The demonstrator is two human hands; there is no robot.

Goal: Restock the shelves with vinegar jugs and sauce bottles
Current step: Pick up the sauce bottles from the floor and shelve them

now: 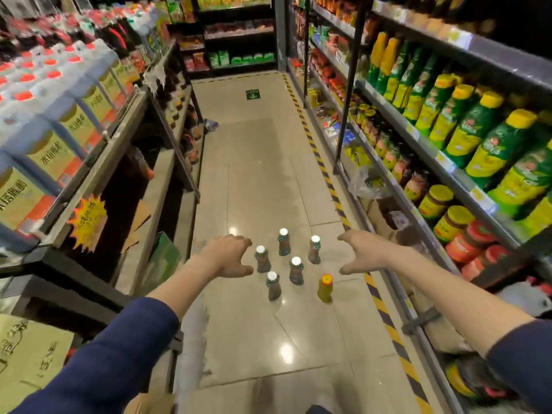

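Several small dark sauce bottles with white caps (295,270) stand upright on the aisle floor, and a yellow bottle with an orange cap (325,288) stands at their right. My left hand (230,255) hovers just left of the group, fingers spread and holding nothing. My right hand (363,252) hovers to the right of the group, also spread and empty. White vinegar jugs with red caps and yellow labels (62,115) fill the upper left shelf.
Green and yellow bottles (484,144) and jars (433,201) line the right shelves. A yellow-black striped line (331,186) runs along the floor by the right shelving. Cardboard boxes (30,357) sit at lower left. The tiled aisle floor (254,174) stretches ahead.
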